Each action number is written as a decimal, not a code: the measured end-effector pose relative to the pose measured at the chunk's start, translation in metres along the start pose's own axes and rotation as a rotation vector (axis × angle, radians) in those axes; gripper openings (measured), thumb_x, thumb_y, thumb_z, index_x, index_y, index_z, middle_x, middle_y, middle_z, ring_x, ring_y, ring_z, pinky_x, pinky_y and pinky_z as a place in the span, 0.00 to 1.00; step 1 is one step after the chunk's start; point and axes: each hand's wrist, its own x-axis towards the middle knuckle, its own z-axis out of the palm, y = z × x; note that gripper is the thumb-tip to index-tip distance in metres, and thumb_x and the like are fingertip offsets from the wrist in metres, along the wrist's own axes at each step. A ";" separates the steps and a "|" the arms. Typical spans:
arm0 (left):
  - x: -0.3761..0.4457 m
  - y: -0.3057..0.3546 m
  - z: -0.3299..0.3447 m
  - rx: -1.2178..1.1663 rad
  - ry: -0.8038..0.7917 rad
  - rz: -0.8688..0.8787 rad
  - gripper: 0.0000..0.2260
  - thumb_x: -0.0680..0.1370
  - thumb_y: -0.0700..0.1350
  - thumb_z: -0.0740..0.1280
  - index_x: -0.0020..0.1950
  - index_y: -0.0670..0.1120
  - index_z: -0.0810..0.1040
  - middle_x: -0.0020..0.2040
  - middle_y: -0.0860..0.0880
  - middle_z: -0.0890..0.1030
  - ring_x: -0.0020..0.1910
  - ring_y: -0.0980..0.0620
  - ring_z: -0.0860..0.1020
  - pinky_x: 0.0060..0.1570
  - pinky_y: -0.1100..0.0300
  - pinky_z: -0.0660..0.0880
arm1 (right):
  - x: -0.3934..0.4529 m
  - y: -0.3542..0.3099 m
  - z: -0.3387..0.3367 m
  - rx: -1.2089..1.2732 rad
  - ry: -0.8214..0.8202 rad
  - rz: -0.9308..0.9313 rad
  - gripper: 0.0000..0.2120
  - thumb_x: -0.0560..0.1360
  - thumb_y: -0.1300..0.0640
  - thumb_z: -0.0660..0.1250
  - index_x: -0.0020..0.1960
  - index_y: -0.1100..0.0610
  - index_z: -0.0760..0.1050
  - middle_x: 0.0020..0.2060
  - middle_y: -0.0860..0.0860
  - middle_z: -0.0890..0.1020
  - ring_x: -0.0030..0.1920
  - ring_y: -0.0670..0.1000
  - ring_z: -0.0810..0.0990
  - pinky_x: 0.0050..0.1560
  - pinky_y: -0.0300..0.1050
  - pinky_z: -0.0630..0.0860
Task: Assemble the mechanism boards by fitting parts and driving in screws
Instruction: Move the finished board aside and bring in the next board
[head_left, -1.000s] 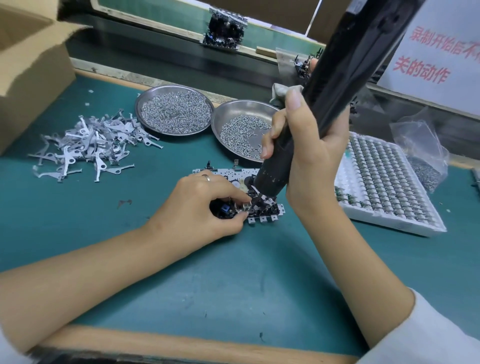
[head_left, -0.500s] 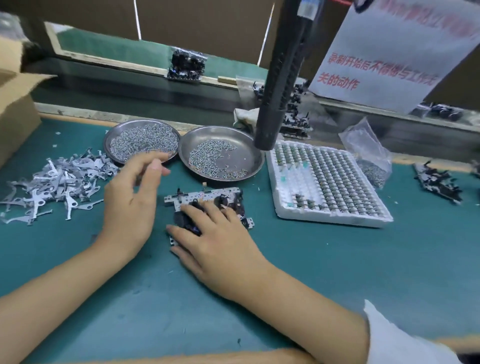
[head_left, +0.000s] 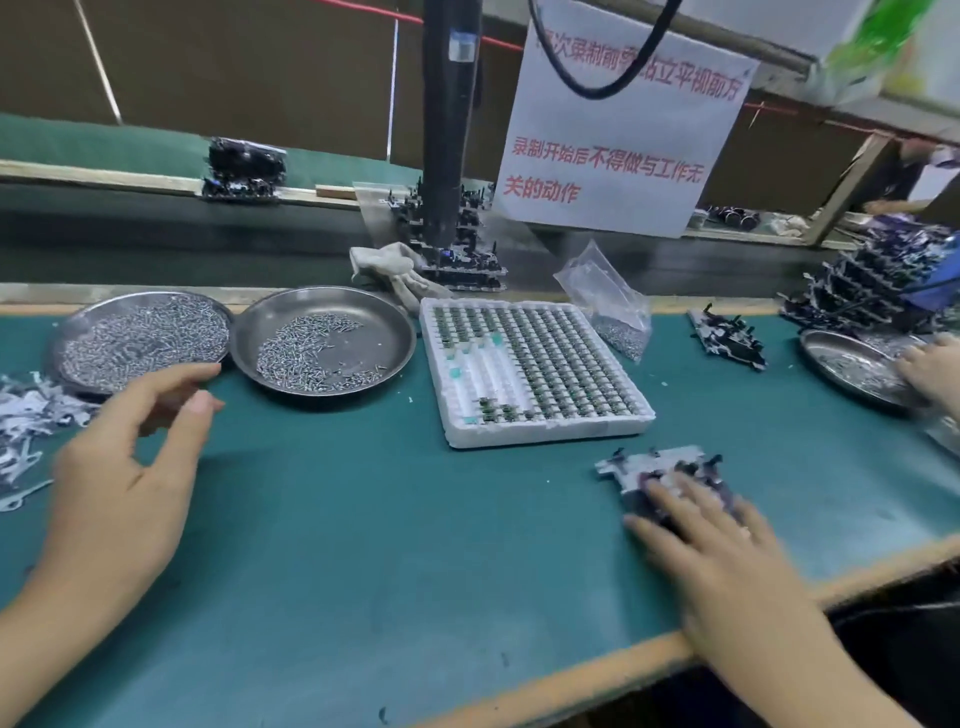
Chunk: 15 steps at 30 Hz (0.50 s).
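Note:
A mechanism board (head_left: 652, 462) with white plate and dark parts lies on the green mat at the right. My right hand (head_left: 711, 551) lies flat on it, fingers straight, pressing on its near side. My left hand (head_left: 124, 478) hovers above the mat at the left with relaxed, slightly curved fingers and holds nothing. Two steel dishes of screws (head_left: 143, 338) (head_left: 322, 343) sit beyond it. The black electric screwdriver (head_left: 447, 119) hangs free above the back of the bench.
A white foam tray (head_left: 535, 374) of small parts stands mid-table. Metal levers (head_left: 26, 421) lie piled at far left. A bag of screws (head_left: 613, 312), another board (head_left: 727, 338), a stack of boards (head_left: 878, 286) and another person's hand (head_left: 930, 369) at a third dish are right.
My right hand let go of the screwdriver, laid itself on the board and slid it far to the right. My left hand left the board and opened near the dishes.

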 end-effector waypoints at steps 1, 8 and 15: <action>0.001 -0.001 0.000 0.010 0.005 0.017 0.18 0.76 0.66 0.57 0.61 0.61 0.75 0.49 0.61 0.79 0.49 0.62 0.76 0.53 0.70 0.70 | 0.004 0.008 -0.002 -0.060 -0.130 0.146 0.21 0.62 0.61 0.71 0.56 0.58 0.81 0.61 0.65 0.76 0.60 0.67 0.76 0.53 0.66 0.75; -0.002 0.029 0.001 0.109 -0.028 0.149 0.10 0.77 0.53 0.61 0.57 0.64 0.74 0.49 0.58 0.77 0.48 0.65 0.74 0.55 0.76 0.65 | 0.049 -0.037 -0.003 0.347 0.172 0.004 0.21 0.61 0.66 0.77 0.54 0.61 0.81 0.54 0.60 0.81 0.50 0.62 0.82 0.45 0.57 0.80; 0.045 0.081 0.021 0.244 -0.238 0.201 0.06 0.76 0.49 0.64 0.52 0.57 0.77 0.46 0.58 0.77 0.47 0.68 0.73 0.48 0.78 0.64 | 0.136 -0.123 -0.010 0.840 0.405 -0.212 0.12 0.76 0.58 0.64 0.57 0.57 0.80 0.33 0.53 0.79 0.29 0.56 0.77 0.29 0.48 0.75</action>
